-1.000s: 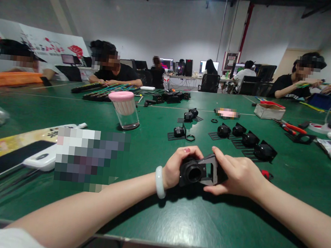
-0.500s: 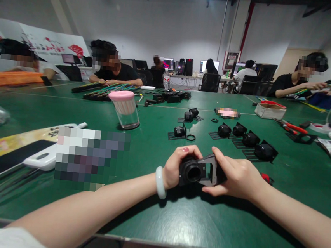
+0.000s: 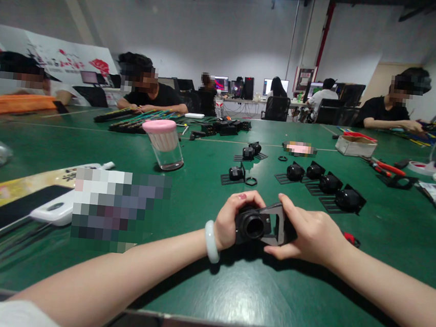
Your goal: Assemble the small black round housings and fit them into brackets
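Note:
Just above the green table (image 3: 252, 290), my left hand (image 3: 230, 217) is closed around a black part with a round tube opening (image 3: 253, 225). My right hand (image 3: 311, 233) pinches a black bracket with a rectangular window (image 3: 279, 225) between thumb and fingers. Tube part and bracket touch each other; whether they are joined I cannot tell. Beyond my hands lie several similar black round parts with slotted plates (image 3: 329, 183). A black ring (image 3: 251, 181) rests beside one of them. Something small and red (image 3: 351, 239) is partly hidden behind my right wrist.
A glass cup with a pink lid (image 3: 165, 145) stands left of centre. At left lie a white handled object (image 3: 55, 208) and a dark flat device (image 3: 13, 210). Red-handled pliers (image 3: 389, 167) and a white box (image 3: 356, 146) sit at right. Several people sit across the table.
My hands and the two black parts have barely moved, shifting very slightly left. Across the table at right, a person's hands have lowered.

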Demonstrator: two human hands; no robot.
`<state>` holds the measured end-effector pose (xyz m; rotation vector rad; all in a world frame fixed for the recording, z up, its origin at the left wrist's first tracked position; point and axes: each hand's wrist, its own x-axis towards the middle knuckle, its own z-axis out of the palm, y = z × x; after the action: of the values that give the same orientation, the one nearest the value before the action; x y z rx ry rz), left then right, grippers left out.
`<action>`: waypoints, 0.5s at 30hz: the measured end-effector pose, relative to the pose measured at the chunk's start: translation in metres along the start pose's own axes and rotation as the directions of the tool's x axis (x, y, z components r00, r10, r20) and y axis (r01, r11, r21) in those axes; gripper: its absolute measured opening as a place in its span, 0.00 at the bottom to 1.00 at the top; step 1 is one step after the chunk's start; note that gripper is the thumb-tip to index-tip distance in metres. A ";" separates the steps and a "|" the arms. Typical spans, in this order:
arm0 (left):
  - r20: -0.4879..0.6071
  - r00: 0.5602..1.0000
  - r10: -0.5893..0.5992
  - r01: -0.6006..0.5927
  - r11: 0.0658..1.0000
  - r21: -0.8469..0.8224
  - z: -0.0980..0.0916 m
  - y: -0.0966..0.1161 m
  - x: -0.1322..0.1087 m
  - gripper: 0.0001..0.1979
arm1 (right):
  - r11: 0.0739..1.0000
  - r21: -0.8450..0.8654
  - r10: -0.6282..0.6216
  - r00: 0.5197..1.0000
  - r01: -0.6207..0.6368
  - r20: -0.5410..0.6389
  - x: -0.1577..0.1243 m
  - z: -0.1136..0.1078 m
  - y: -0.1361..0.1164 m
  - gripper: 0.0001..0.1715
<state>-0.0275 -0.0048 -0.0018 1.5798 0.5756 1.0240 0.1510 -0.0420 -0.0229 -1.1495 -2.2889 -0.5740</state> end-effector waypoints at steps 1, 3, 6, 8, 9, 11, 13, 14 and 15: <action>-0.009 1.000 -0.002 0.002 1.000 -0.007 0.000 0.000 0.000 0.18 | 1.000 0.002 0.005 1.000 -0.005 0.002 0.000 0.000 0.000 0.49; -0.029 1.000 -0.002 0.002 1.000 -0.017 0.001 0.000 0.000 0.18 | 1.000 0.002 0.014 1.000 -0.014 0.001 0.000 0.000 0.000 0.49; -0.033 0.999 0.004 -0.005 1.000 -0.010 0.000 -0.001 0.001 0.18 | 1.000 -0.005 0.013 1.000 -0.013 -0.008 0.001 0.000 0.001 0.49; -0.036 0.999 0.021 -0.020 1.000 0.009 -0.001 0.000 0.002 0.18 | 1.000 -0.016 0.005 1.000 -0.005 -0.007 0.003 0.000 0.002 0.49; -0.039 0.999 0.034 -0.033 0.999 0.024 -0.001 0.000 0.003 0.18 | 1.000 -0.025 0.004 1.000 -0.004 -0.002 0.004 0.000 0.002 0.49; -0.049 0.997 0.066 -0.062 0.996 0.071 -0.003 0.000 0.004 0.18 | 0.999 -0.048 0.002 1.000 -0.002 0.008 0.006 -0.002 0.003 0.49; -0.054 0.994 0.093 -0.085 0.987 0.136 -0.005 0.002 0.005 0.17 | 0.997 -0.083 -0.001 1.000 0.001 0.004 0.007 -0.005 0.006 0.49; -0.056 0.994 0.096 -0.086 0.983 0.160 -0.007 0.002 0.006 0.17 | 0.995 -0.105 -0.003 1.000 0.002 -0.003 0.008 -0.007 0.009 0.49; -0.051 0.995 0.091 -0.081 0.980 0.182 -0.008 0.002 0.006 0.17 | 0.992 -0.127 -0.003 1.000 0.001 -0.014 0.009 -0.009 0.013 0.49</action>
<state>-0.0314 0.0041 0.0022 1.7505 0.6600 1.1115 0.1591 -0.0347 -0.0090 -1.1982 -2.2690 -0.7361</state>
